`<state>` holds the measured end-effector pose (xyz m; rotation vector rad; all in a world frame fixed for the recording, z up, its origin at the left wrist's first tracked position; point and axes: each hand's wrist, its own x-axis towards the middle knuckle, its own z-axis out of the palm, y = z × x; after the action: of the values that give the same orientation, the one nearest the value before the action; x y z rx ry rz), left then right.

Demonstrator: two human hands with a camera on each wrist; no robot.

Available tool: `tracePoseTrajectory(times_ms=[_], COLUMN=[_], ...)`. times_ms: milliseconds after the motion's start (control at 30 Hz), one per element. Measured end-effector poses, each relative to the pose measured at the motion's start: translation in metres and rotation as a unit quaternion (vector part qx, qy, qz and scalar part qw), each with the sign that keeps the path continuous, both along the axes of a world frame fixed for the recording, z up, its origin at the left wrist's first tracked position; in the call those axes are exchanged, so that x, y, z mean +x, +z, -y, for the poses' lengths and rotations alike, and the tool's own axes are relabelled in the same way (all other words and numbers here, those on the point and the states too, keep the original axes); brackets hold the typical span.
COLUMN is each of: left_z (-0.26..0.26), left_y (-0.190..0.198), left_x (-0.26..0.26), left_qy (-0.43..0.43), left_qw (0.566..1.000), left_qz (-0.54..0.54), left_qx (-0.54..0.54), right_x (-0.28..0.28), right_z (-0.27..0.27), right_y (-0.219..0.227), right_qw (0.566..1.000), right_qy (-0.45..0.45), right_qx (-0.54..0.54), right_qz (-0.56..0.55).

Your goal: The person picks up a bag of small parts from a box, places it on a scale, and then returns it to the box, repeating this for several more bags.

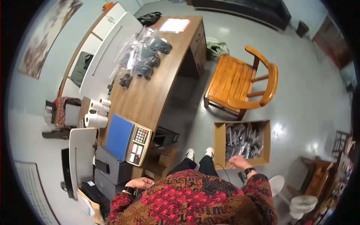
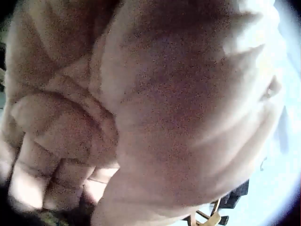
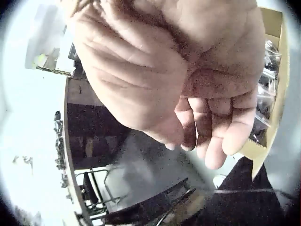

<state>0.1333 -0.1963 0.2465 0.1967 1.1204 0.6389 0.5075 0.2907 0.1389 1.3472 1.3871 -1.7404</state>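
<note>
Cardboard box (image 1: 266, 144) of plastic bags (image 1: 245, 140), right hand (image 1: 239, 162) near its edge, loosely curled, released, left hand (image 1: 139, 183) beside the patterned shirt (image 1: 195, 198), likewise relaxed.

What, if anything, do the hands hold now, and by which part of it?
Nothing is held: the right hand, near the cardboard box, is empty, and no object shows in the left hand either.

The shirt (image 1: 191, 198) is patterned in red, brown and black; the trousers (image 1: 206, 167) are coloured black, the shoes (image 1: 209, 152) white. The cardboard box (image 1: 219, 144) is seen in tan, its clear bags (image 1: 243, 141) tinged with black. The scale (image 1: 138, 146) is topped in blue and cased in cream. The desk (image 1: 152, 99) is grained in brown, the chair (image 1: 229, 80) in orange-brown; the floor (image 1: 307, 75) is toned grey.
</note>
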Motion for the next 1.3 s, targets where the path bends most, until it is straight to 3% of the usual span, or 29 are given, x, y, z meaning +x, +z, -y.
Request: tracePoseTrajectory(times_ms=[100,200,233,267,333,400,467,500,633,667,733,767,800,933,1000,1067,1300], left_z=[-0.008,0.001,-0.003,-0.02,-0.011,-0.016,-0.02,-0.031,-0.03,-0.031,-0.029,-0.033,-0.054,-0.103,-0.122,-0.15,-0.212], left_y=[0.007,-0.025,-0.024,0.0,-0.02,-0.015,-0.014,0.004,0.024,0.03,0.002,0.026,0.064,0.09,0.082,0.107,0.091], left_x=[0.012,0.025,0.023,0.012,0.004,-0.004,-0.009,-0.012,-0.03,-0.038,-0.058,-0.075,-0.094,-0.167,-0.206,-0.239,-0.339], left_qy=[0.019,0.073,0.072,0.036,0.079,0.084,0.025,-0.013,0.016,0.06,0.104,0.105,0.105,0.188,0.251,0.283,0.34], left_qw=[1.0,0.997,0.994,0.993,0.992,0.994,0.995,0.991,0.98,0.978,0.973,0.953,0.925,0.833,0.75,0.691,0.571], left_qz=[0.01,-0.009,-0.079,-0.108,-0.099,-0.066,-0.095,-0.133,-0.201,-0.2,-0.205,-0.284,-0.36,-0.49,-0.562,-0.615,-0.716], left_qx=[-0.004,-0.006,0.015,-0.02,0.005,0.015,0.013,0.014,0.0,0.008,-0.007,0.033,0.063,0.176,0.243,0.252,0.215], right_x=[-0.015,-0.028,-0.032,-0.034,-0.042,-0.064,-0.085,-0.086,-0.155,-0.164,-0.18,-0.184,-0.198,-0.255,-0.28,-0.296,-0.343], right_z=[0.007,0.003,-0.001,-0.005,-0.005,-0.014,-0.022,-0.034,-0.027,-0.031,-0.04,-0.041,-0.044,-0.047,-0.032,-0.033,-0.033], right_y=[0.034,0.039,0.036,0.025,-0.002,-0.008,-0.01,-0.036,0.044,0.046,0.041,0.018,0.025,0.046,0.056,0.052,0.059], right_qw=[1.0,0.998,0.996,0.995,0.98,0.975,0.965,0.955,0.948,0.945,0.944,0.94,0.952,0.961,0.954,0.962,0.97], right_qy=[0.017,0.046,0.056,0.068,0.079,0.112,0.118,0.137,0.18,0.187,0.177,0.18,0.158,0.108,0.113,0.082,0.078], right_qx=[-0.005,0.043,0.07,0.075,0.179,0.192,0.223,0.242,0.253,0.259,0.26,0.267,0.24,0.216,0.247,0.203,0.178], right_qz=[0.012,0.005,-0.004,-0.003,-0.034,-0.028,-0.076,-0.103,-0.072,-0.07,-0.103,-0.109,-0.104,-0.131,-0.128,-0.164,-0.144])
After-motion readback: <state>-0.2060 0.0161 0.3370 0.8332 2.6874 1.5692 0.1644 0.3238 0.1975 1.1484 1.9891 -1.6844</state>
